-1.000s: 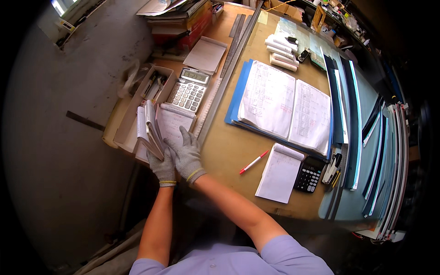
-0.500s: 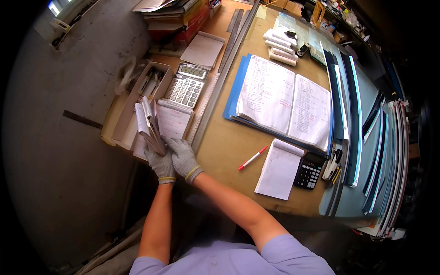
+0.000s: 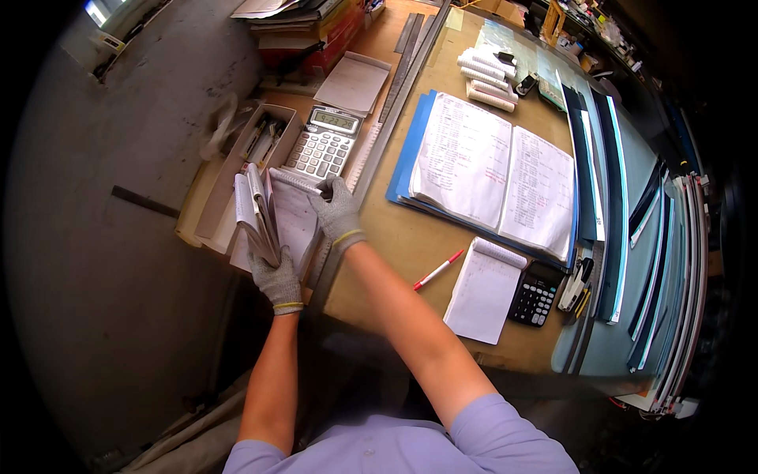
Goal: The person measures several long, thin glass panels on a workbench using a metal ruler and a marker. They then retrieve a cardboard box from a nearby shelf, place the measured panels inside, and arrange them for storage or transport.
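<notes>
Gloved fingers (image 3: 284, 257) of the left hand (image 3: 276, 280) grip a tilted bundle of notepads (image 3: 260, 225).
The right hand (image 3: 338, 212) curls its fingers at the top right corner of a spiral notepad (image 3: 293, 209), just beside the silver calculator (image 3: 322, 152); whether they pinch it, I cannot tell.

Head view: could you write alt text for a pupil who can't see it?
A gloved left hand holds a bundle of notepads; the gloved right hand is at the upper right corner of a spiral-bound notepad beside a silver calculator. To the right lie a blue folder of handwritten sheets, a red-and-white pen and a black calculator.
</notes>
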The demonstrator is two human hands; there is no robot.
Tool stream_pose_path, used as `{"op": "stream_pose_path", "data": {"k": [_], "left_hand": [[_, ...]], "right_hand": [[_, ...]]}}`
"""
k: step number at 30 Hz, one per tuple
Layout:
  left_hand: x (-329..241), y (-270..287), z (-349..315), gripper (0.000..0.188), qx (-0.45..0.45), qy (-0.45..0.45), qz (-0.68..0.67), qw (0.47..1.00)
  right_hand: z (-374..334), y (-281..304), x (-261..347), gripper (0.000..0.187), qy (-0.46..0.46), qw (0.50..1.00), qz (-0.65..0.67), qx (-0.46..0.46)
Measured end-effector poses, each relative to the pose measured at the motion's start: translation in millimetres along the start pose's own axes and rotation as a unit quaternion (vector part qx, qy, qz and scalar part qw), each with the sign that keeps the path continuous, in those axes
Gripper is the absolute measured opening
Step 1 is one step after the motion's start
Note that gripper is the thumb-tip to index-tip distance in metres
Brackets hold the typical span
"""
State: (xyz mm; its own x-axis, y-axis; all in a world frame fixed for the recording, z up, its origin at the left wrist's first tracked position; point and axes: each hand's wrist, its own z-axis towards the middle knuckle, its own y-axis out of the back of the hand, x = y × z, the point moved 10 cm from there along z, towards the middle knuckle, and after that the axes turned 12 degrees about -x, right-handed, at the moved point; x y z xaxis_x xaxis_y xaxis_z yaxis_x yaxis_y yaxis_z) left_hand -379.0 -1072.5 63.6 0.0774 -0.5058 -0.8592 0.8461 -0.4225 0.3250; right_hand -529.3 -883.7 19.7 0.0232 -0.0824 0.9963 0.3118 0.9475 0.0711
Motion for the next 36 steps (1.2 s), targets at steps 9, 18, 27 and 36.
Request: {"op": "stream_pose_path", "data": {"k": [9,18,27,36], "left_hand": [[-49.2,-19.2,11.9,0.063,0.075,-0.179,0.193,0.962],[-99.0,-27.3,-33.5,0.065,0.161,-0.309,0.180,0.920],[10.8,-18.2,-175.9,0.047,0.473,0.331,-0.125,0.807],[-1.2,-10.8,-170.4,0.042,0.433,0.313,-0.123,0.836]], "right_hand": [[-52.2,25.6,-35.3,0.034,-0.082,0.980,-0.178,0.045],[-74.3,186.6,-37.7,0.031,-0.202,0.969,0.010,0.142],[-105.9,244.0,-29.0,0.039,-0.139,0.975,-0.153,0.081],[-176.8,248.1,27.1,0.041,0.119,0.936,-0.330,0.005]]}}
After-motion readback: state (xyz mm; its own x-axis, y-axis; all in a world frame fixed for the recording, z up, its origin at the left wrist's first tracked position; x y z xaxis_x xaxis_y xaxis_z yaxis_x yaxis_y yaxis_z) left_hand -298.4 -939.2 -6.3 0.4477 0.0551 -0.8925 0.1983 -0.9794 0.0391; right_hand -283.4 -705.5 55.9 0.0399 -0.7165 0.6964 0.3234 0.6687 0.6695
